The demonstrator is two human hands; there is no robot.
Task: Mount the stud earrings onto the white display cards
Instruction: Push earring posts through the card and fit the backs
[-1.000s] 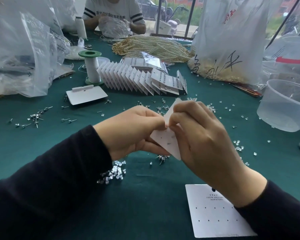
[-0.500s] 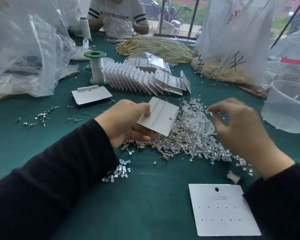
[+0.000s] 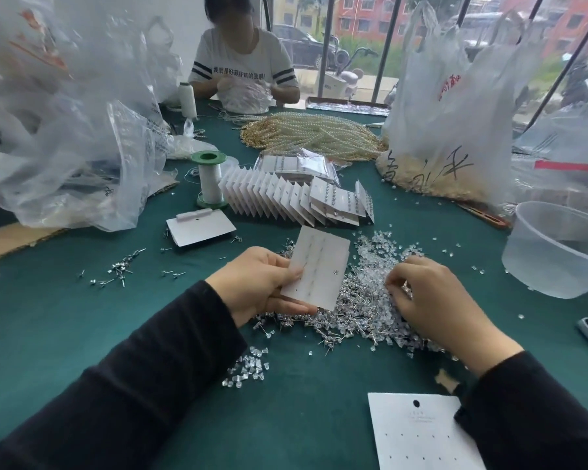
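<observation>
Display card (image 3: 314,268), white: left hand (image 3: 255,286) pinches its left edge, held clear for loading. Right hand (image 3: 435,300) curls into stud pile (image 3: 364,300), likely fetching; pinch indiscernible.

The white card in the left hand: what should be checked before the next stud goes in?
1. Grip on the card: the left hand holds its edge, ok.
2. Stud picked up: the right hand is down in the stud pile, cannot tell.
3. Free holes on the card: blurred, cannot tell.
4. Stud supply: plenty, ok.
5. Next blank card lies close by: ok.
</observation>
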